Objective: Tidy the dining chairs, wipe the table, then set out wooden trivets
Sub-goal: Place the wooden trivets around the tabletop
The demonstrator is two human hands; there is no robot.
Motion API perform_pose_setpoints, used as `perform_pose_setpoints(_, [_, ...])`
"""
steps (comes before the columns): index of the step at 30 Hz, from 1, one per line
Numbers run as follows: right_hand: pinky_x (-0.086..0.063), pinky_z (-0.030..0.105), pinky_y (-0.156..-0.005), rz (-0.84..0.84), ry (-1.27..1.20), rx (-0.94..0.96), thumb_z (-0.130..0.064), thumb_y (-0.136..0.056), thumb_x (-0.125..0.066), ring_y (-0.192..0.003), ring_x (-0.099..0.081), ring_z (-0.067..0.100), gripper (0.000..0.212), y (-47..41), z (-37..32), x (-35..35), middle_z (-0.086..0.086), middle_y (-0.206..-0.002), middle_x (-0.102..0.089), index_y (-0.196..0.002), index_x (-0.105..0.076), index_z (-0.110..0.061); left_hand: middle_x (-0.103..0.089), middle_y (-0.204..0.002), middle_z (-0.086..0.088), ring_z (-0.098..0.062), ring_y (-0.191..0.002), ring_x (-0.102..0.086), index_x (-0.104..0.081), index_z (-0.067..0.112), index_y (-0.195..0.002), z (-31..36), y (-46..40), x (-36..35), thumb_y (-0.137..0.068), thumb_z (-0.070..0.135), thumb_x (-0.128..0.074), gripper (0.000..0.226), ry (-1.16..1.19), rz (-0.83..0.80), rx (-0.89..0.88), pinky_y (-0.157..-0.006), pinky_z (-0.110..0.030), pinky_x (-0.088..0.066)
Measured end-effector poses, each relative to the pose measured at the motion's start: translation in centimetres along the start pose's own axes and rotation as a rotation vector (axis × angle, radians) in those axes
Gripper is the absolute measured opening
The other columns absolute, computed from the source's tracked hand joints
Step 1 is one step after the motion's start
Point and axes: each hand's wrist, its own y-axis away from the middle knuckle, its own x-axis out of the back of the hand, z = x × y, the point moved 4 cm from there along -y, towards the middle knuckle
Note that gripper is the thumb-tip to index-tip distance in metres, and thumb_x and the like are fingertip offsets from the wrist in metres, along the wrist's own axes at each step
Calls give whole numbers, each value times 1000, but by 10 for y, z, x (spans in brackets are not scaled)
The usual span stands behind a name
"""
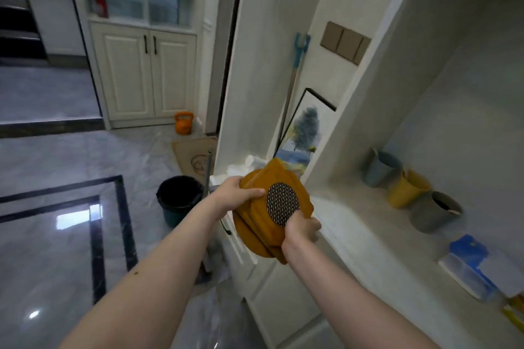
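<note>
white recessed shelf point(365, 224) carried three cups and a blue box at right | stack of wooden trivets point(269, 224) was held above shelf edge | left hand point(236, 193) gripped top-left rim | right hand point(302, 231) gripped lower-right rim

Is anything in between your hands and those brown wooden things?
No. Both hands already hold the stack of wooden trivets: the left hand grips its upper left edge, the right hand its lower right edge. The dining table is not in view, so that path cannot be judged.
</note>
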Motion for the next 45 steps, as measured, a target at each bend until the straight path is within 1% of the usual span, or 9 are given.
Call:
perform_pose_setpoints(3, [-40,49,-104,-60,37,44,-33,-94,-44,-121,-46,39,48,41,0,-42,18,-136,-46,-139,-38,-14,-62,-121,-10,-26,-104,-62,-52,10,-128,-17,17,58,-78,32,-76,60,80,75,19,-90,-40,-52])
perform_pose_setpoints(7, [-40,39,-97,-206,25,133,-27,-97,-42,-119,-48,35,44,98,-7,-106,15,-134,-50,-138,-42,-14,-62,-121,-11,-25,-101,-61,-53,8,-125,-39,47,141,-83,27,-70,49,212,232,9,-86,-35,-51])
perform_pose_setpoints(20, [-36,44,-108,-700,100,396,-20,-98,-41,-125,-45,29,39,291,-14,-320,7,-137,-49,-136,-45,-18,-66,-113,-11,-22,-96,-64,-54,8,-122,-103,151,387,-84,29,-68,45,545,733,-75,-79,-32,-52])
perform_pose_setpoints(24, [-42,43,-103,-864,147,423,-21,-96,-45,-119,-50,28,36,347,-7,-392,8,-134,-52,-133,-46,-18,-65,-106,-4,-24,-101,-61,-54,17,-111,-116,182,449,-87,29,-66,29,585,910,-99,-93,-40,-49])
perform_pose_setpoints(29, [-42,29,-90,-1146,202,401,-20,-92,-61,-119,-52,26,47,426,-2,-488,8,-134,-53,-135,-45,-10,-66,-110,-7,-24,-102,-62,-56,13,-120,-131,223,530,-88,28,-64,36,643,1215,-161,-89,-37,-49])
perform_pose_setpoints(35, [-49,34,-84,-1418,413,461,-30,-73,-81,-105,-57,23,55,531,16,-559,2,-114,-60,-115,-55,-8,-65,-109,-7,-23,-99,-63,-57,13,-116,-137,282,578,-89,23,-64,30,727,1527,-247,-81,-32,-50])
perform_pose_setpoints(38, [-52,35,-86,-1574,452,477,-30,-66,-86,-105,-60,25,62,589,32,-569,3,-114,-63,-117,-59,-8,-65,-113,-8,-25,-102,-62,-57,14,-113,-145,328,590,-89,22,-64,26,749,1710,-289,-90,-38,-51])
perform_pose_setpoints(43, [-47,32,-82,-1769,559,488,-25,-70,-84,-104,-59,26,52,677,71,-559,8,-114,-62,-111,-60,-6,-69,-108,-8,-24,-98,-65,-64,14,-107,-166,409,594,-86,28,-67,25,733,1946,-292,-86,-35,-52])
perform_pose_setpoints(45, [-45,33,-85,-1835,607,453,-21,-72,-83,-112,-57,29,61,708,88,-552,13,-124,-59,-123,-56,-4,-71,-104,-6,-24,-97,-66,-65,19,-99,-176,438,592,-84,33,-68,21,757,1991,-308,-87,-40,-54])
